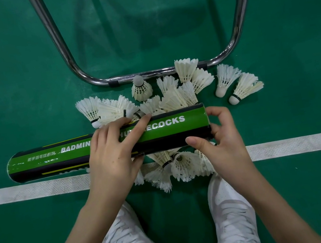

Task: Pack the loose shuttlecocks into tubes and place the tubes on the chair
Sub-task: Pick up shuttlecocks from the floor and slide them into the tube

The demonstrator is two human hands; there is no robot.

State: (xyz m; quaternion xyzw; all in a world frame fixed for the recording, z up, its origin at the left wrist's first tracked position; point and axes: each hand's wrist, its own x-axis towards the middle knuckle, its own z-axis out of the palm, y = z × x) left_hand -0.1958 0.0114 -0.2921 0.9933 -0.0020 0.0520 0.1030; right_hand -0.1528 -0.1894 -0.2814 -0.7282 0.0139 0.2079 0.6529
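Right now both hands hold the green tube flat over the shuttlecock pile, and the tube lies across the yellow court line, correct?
Not quite: the head view shows the court line is white. The rest holds: left hand and right hand hold the green tube flat over the shuttlecock pile.

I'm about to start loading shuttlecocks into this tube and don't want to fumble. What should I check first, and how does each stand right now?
1. Tube held steady: ok, left hand wraps its middle.
2. Right hand at the tube's right end: ok.
3. That end open: cannot tell, the hand hides the mouth.
4. Loose shuttlecocks within reach: ok, piled beside and under the tube.
5. A shuttlecock already in the fingers: not ok, none visible.
6. Chair frame nearby: ok; seat not in view.
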